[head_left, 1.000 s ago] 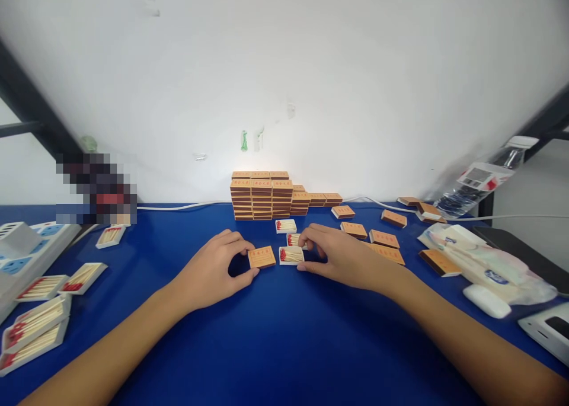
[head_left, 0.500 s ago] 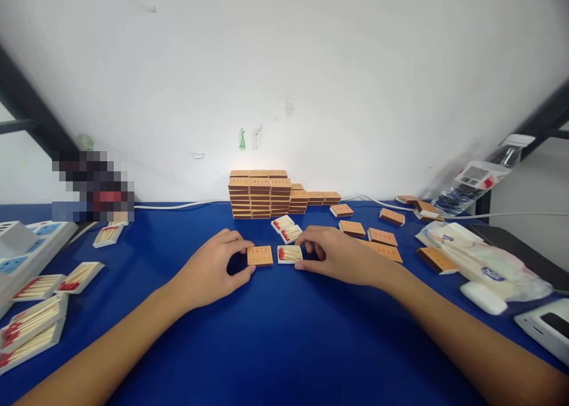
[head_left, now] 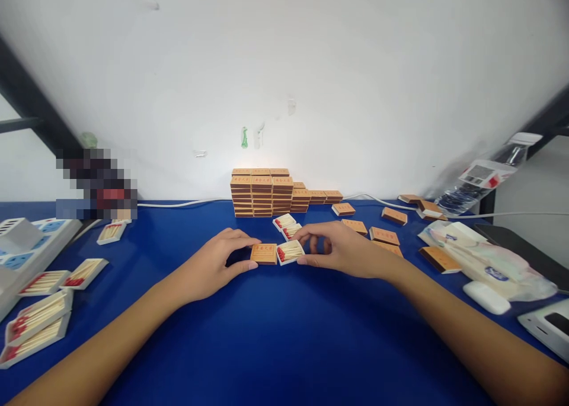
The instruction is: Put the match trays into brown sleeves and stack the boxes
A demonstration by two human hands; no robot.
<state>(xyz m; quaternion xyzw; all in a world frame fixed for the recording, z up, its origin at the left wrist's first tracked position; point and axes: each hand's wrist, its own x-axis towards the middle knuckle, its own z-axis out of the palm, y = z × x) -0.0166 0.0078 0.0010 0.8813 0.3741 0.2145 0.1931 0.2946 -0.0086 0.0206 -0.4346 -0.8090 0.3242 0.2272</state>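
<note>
My left hand (head_left: 213,265) pinches an orange matchbox sleeve (head_left: 264,253) between thumb and fingers, holding it on the blue table (head_left: 275,335). My right hand (head_left: 344,250) grips a white match tray (head_left: 290,251) full of red-tipped matches, tilted, its end touching the sleeve's right side. Two more filled trays (head_left: 287,226) lie just behind them.
A tall stack of orange matchboxes (head_left: 262,192) stands at the wall. Loose orange sleeves (head_left: 384,235) lie at the right, with a plastic packet (head_left: 484,261) and white devices. Filled trays (head_left: 38,326) and a power strip (head_left: 26,249) lie at the left.
My right hand has lifted and tilted the match tray and brought it against the sleeve. The left hand and sleeve have shifted slightly away from me.
</note>
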